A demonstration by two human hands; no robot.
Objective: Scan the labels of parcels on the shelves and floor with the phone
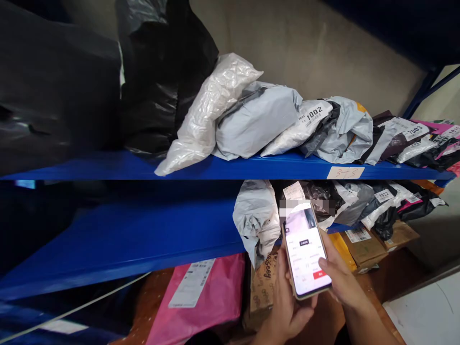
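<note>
A smartphone (305, 254) with a lit screen is held upright in front of the lower shelf. The screen shows a picture strip at the top, a small dark pop-up in the middle and a red button low on the right. My left hand (285, 306) is wrapped around the phone's left side and lower edge. On the other side, my right hand (339, 273) grips the phone's right edge, its thumb over the screen near the red button. Behind the phone lie a grey mailer bag (257, 215) and a black parcel (319, 191), partly hidden.
On the upper blue shelf (143, 165) stand large black bags (161, 81), a white padded bag (212, 115), a grey parcel (257, 120) and several labelled mailers. Below are a pink parcel (219, 292), a patterned carton (262, 287) and brown boxes (370, 247).
</note>
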